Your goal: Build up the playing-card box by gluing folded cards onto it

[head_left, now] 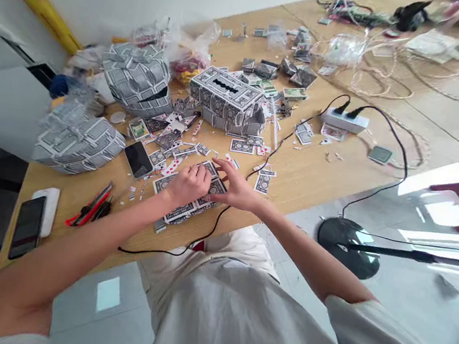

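Card work at the near edge of a wooden table [311, 183]. The playing-card panel [192, 208], faced w/ grey-patterned card backs, is laid flat directly in front of the person, under both hands; its depth is partly hidden. L. hand [191, 182]: set over the panel w/ fingers curled in; whether anything is pinched beneath cannot be told. R. hand [238, 188]: at the panel's R. end, thumb and index finger held apart, w/ a gap visible between them; no firm grip is seen.

Progress (judged from layout): the panel's visible face is largely covered, but it is being worked by hand and so is probably unfinished; whether it has been joined to anything can't be told. Beyond it, a slotted card box [227, 87] is seen, apparently well advanced, its upper part set over a lower card tray [231, 123]. To the L., two woven-looking card vessels, i.e. a far vessel [135, 71] & a near vessel [80, 144], appear largely formed. Loose cards [242, 146] and a heap of card scraps [169, 138] are left unincorporated. A red-and-black cutter [92, 209] is laid aside, L. of the panel, held by neither hand.
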Motion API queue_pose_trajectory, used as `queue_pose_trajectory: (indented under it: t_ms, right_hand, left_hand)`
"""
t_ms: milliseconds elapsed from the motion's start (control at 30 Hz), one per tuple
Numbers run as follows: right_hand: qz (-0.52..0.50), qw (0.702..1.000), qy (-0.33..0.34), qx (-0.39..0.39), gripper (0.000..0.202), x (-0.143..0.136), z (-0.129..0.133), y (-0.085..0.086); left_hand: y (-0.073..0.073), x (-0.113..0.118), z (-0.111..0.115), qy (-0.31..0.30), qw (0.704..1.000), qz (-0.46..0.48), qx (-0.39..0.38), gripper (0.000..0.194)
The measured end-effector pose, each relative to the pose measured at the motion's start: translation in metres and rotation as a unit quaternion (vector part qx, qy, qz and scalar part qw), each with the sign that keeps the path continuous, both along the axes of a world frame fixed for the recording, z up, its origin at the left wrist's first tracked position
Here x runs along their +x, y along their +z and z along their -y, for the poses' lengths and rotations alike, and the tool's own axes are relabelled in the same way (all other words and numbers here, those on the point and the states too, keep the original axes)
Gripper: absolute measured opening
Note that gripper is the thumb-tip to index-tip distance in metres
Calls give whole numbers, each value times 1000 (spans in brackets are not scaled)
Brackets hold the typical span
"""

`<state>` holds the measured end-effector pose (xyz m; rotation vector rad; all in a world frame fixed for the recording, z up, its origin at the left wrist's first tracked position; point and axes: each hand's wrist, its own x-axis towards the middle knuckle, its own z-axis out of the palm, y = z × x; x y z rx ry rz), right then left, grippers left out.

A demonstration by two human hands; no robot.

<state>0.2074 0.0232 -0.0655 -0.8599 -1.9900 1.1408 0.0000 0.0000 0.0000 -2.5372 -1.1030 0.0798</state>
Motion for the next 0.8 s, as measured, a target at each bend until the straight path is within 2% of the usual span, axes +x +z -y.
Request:
queue_pose_trajectory:
  t_ms: [133, 267, 400, 567, 800]
  right_hand:
    - [19, 998, 48, 34, 136, -1, -20, -6]
    - [1, 996, 92, 2, 140, -3, -26, -13]
    - [-12, 996, 91, -3, 145, -4, -21, -19]
    - [-25, 995, 94, 14, 157, -6, -17, -25]
    - [-25, 997, 72, 16, 156, -10, -14, -25]
  left_hand:
    - [-1, 4, -1, 2, 1000, -3, -1, 34]
    - [-2, 11, 0, 17, 1000, -11, 12, 38]
    - [-1, 18, 0, 33, 999, -26, 18, 42]
    - [3, 22, -4, 41, 998, -36, -13, 42]
    - [9, 20, -7, 37, 998, -23, -35, 41]
